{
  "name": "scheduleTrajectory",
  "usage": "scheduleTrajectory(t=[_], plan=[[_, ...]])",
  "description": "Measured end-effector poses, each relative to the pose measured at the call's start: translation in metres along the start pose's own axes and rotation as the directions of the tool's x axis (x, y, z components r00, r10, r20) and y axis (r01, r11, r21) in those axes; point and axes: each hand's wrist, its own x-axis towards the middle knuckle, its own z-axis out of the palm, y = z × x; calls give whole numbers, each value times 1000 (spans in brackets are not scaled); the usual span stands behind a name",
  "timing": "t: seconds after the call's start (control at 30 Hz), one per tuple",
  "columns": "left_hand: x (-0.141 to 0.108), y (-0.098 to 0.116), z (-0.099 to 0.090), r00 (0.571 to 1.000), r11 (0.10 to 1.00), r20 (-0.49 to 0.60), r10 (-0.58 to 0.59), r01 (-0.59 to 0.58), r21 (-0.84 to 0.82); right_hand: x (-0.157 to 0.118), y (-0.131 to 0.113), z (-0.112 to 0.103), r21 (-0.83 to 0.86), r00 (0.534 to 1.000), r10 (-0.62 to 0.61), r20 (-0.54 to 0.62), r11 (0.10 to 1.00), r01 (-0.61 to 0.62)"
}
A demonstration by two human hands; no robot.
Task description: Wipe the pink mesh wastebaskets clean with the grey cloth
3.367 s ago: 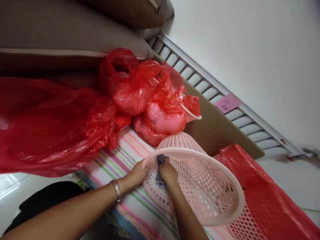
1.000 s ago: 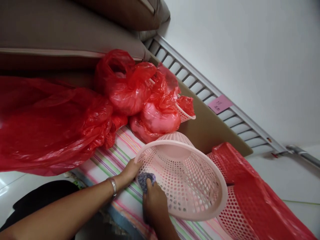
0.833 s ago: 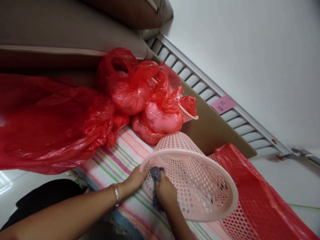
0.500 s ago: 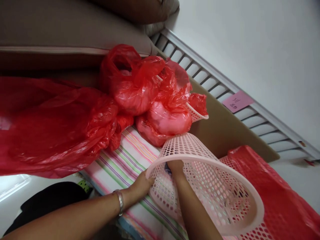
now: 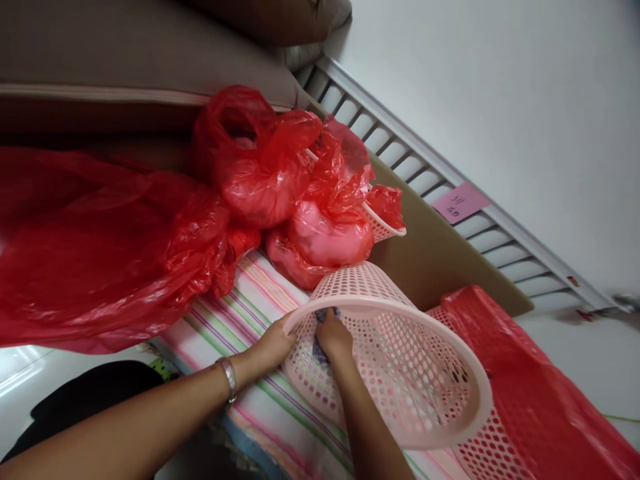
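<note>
A pink perforated plastic basket point(image 5: 370, 287) lies on its side with its mouth toward me, on a striped cloth point(image 5: 250, 307). My left hand point(image 5: 277, 341), a silver bracelet on its wrist, grips the left part of the basket's rim. Inside the basket is my right hand point(image 5: 336, 338), its fingers closed on a dark patterned cloth point(image 5: 320, 350) against the inner wall. Part of that cloth is hidden by the hand.
Red plastic bags point(image 5: 325, 233) with pink contents sit behind the basket. A larger red bag point(image 5: 110, 253) spreads at left. Another perforated basket point(image 5: 493, 443) and red plastic point(image 5: 540, 387) lie at right. A railing point(image 5: 400, 153) with a pink note point(image 5: 461, 203) runs along the wall.
My right hand has moved back toward the basket's mouth and left, showing more of the cloth. The basket's rim has tilted slightly; my left hand still holds it.
</note>
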Motion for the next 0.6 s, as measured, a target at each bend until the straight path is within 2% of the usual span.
scheduleTrajectory(t=[0.1, 0.2, 0.27, 0.33, 0.4, 0.47, 0.6], plan=[[-2, -2, -1, 999, 998, -35, -41, 39, -51, -54, -16, 3, -52, 996, -84, -44, 995, 82], [-4, -3, -3, 993, 994, -76, -91, 86, -67, -105, -26, 7, -93, 993, -116, -16, 989, 114], [-5, -3, -4, 992, 993, -84, -97, 91, -74, -128, -26, 10, -101, 988, -155, 2, 983, 154], [-6, -3, -4, 992, 993, -82, -95, 88, -83, -138, -21, 12, -97, 982, -191, 16, 977, 191], [-6, -5, -3, 994, 992, -66, -91, 84, -94, -134, -12, 11, -70, 982, -187, 39, 979, 190], [-6, -6, 0, 995, 991, -43, -87, 82, -103, -117, -4, 10, -38, 988, -149, 48, 988, 151], [-5, -9, 3, 998, 993, -9, -56, 54, -103, -55, 3, 5, -13, 999, -29, 21, 999, 29]])
